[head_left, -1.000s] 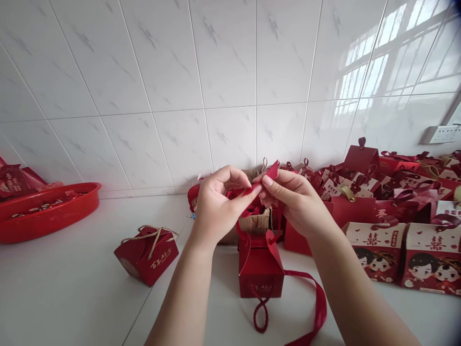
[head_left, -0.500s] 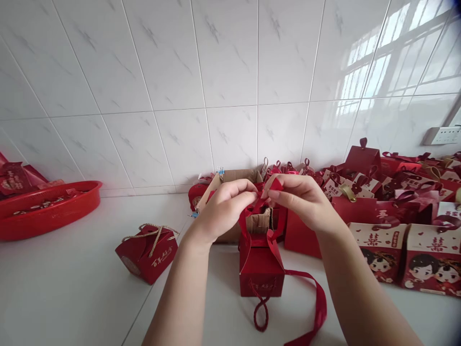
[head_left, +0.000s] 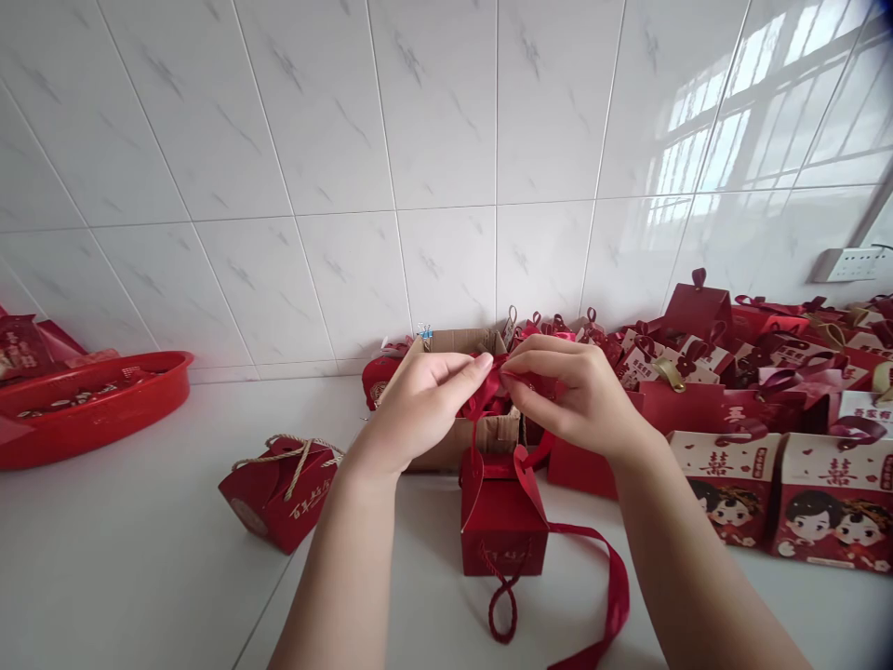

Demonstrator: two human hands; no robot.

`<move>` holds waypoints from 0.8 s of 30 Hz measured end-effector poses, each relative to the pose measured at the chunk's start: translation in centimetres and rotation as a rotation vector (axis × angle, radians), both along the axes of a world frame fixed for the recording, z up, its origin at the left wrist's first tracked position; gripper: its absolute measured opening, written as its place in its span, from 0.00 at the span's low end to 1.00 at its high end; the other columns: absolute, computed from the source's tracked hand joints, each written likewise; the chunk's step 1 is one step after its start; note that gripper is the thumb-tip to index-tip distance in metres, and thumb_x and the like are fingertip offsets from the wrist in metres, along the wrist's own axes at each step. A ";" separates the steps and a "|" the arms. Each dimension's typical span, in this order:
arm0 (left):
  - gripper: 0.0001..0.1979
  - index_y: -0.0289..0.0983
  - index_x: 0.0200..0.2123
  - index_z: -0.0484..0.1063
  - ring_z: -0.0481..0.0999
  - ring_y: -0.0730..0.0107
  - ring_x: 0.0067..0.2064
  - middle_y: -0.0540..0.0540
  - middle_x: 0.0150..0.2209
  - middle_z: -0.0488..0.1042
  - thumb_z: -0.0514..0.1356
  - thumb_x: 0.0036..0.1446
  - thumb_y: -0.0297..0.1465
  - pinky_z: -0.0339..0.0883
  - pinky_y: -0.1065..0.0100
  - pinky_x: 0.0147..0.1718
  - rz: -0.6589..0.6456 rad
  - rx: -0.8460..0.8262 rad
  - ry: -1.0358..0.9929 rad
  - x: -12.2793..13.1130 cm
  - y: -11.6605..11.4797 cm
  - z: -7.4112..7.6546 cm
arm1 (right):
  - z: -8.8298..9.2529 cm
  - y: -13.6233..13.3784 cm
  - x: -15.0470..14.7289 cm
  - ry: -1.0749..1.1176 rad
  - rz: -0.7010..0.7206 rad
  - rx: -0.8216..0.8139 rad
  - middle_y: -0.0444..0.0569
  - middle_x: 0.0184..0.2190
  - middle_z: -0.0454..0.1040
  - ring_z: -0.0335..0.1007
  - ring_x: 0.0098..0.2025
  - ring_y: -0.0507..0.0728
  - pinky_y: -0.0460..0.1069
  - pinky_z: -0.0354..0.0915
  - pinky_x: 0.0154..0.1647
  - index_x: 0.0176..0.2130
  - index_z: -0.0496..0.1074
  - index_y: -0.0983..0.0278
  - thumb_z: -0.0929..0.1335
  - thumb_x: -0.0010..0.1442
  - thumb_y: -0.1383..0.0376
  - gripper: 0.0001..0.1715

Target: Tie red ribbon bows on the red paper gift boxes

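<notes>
A small red gift box (head_left: 502, 540) stands upright in front of me, with a twisted red cord loop hanging from its front. Red ribbon (head_left: 488, 395) rises from the top of the box to my fingers, looped and crossed there. My left hand (head_left: 425, 405) pinches the ribbon between thumb and fingers, thumb on top. My right hand (head_left: 572, 386) pinches it from the other side, fingertips almost touching the left thumb. How the ribbon crosses between the fingertips is partly hidden. A loose ribbon tail (head_left: 618, 586) curls over the table right of the box.
Left of the box sits another red box (head_left: 283, 498) tied with beige cord. A red basin (head_left: 98, 409) with small items stands far left. Behind my hands is a cardboard box (head_left: 436, 447). Several red gift boxes (head_left: 833, 502) crowd the right side. A tiled wall (head_left: 446, 140) closes the back.
The ribbon's pointed end above my right fingers has gone down between the hands. My left thumb has extended, and my right fingers have shifted slightly left and curled closer.
</notes>
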State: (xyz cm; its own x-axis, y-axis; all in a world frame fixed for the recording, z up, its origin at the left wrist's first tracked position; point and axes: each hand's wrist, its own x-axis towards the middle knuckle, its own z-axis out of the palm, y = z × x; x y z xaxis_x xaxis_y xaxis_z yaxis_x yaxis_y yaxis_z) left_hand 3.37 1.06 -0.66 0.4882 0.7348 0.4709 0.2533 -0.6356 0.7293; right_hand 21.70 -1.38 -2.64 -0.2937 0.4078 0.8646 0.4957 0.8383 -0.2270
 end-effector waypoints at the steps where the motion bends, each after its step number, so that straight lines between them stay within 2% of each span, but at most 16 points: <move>1: 0.22 0.37 0.18 0.53 0.52 0.74 0.25 0.55 0.20 0.47 0.52 0.62 0.40 0.58 0.66 0.43 -0.018 0.010 0.029 -0.1 -0.1 0.0 | 0.0 0.0 0.0 0.014 0.011 -0.002 0.48 0.31 0.73 0.68 0.30 0.51 0.47 0.66 0.30 0.34 0.76 0.66 0.66 0.57 0.73 0.08; 4: 0.21 0.38 0.19 0.53 0.52 0.74 0.25 0.55 0.20 0.47 0.50 0.63 0.38 0.59 0.66 0.42 -0.006 0.054 0.096 -0.3 -0.6 0.3 | 0.0 0.1 0.2 0.073 0.029 -0.035 0.49 0.34 0.75 0.72 0.35 0.54 0.49 0.69 0.35 0.37 0.78 0.64 0.67 0.59 0.71 0.09; 8: 0.18 0.37 0.21 0.64 0.59 0.72 0.27 0.53 0.21 0.57 0.51 0.62 0.37 0.61 0.67 0.35 0.099 0.137 0.145 -0.6 -1.7 0.7 | 0.0 0.1 0.3 0.125 0.048 -0.094 0.51 0.37 0.75 0.72 0.41 0.56 0.51 0.71 0.40 0.39 0.79 0.62 0.68 0.59 0.69 0.10; 14: 0.15 0.40 0.31 0.75 0.71 0.67 0.33 0.51 0.27 0.72 0.51 0.63 0.37 0.65 0.66 0.38 0.149 0.225 0.257 -0.8 -2.6 0.9 | 0.0 0.2 0.5 0.127 0.096 -0.167 0.50 0.40 0.75 0.72 0.44 0.57 0.52 0.72 0.42 0.40 0.80 0.59 0.68 0.60 0.67 0.10; 17: 0.14 0.43 0.40 0.77 0.74 0.60 0.43 0.49 0.35 0.78 0.54 0.62 0.39 0.66 0.60 0.45 0.241 0.239 0.278 -1.1 -2.4 0.7 | 0.2 0.0 0.9 0.143 0.093 -0.182 0.50 0.41 0.75 0.72 0.45 0.57 0.52 0.70 0.44 0.40 0.80 0.58 0.69 0.60 0.67 0.10; 20: 0.16 0.46 0.48 0.76 0.72 0.56 0.53 0.49 0.46 0.78 0.56 0.60 0.41 0.64 0.56 0.52 0.339 0.234 0.239 -1.5 -2.2 0.6 | 0.4 -0.4 1.2 0.163 0.039 -0.202 0.50 0.41 0.75 0.71 0.46 0.57 0.52 0.68 0.45 0.37 0.79 0.60 0.68 0.60 0.67 0.08; 24: 0.17 0.45 0.49 0.75 0.72 0.58 0.54 0.49 0.51 0.76 0.56 0.60 0.41 0.68 0.61 0.50 0.316 0.148 0.156 -1.5 -2.4 0.9 | 0.8 -0.8 1.5 0.128 -0.025 -0.258 0.50 0.38 0.73 0.69 0.42 0.56 0.50 0.65 0.40 0.28 0.74 0.64 0.66 0.61 0.67 0.11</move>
State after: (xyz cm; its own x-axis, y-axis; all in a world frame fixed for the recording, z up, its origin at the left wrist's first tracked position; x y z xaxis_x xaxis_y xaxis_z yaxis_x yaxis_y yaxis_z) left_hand 1.89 -1.30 0.27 0.3227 0.7902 0.5210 0.5547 -0.6039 0.5724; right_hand 23.22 -2.22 -1.84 -0.1762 0.6246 0.7608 0.4690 0.7328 -0.4930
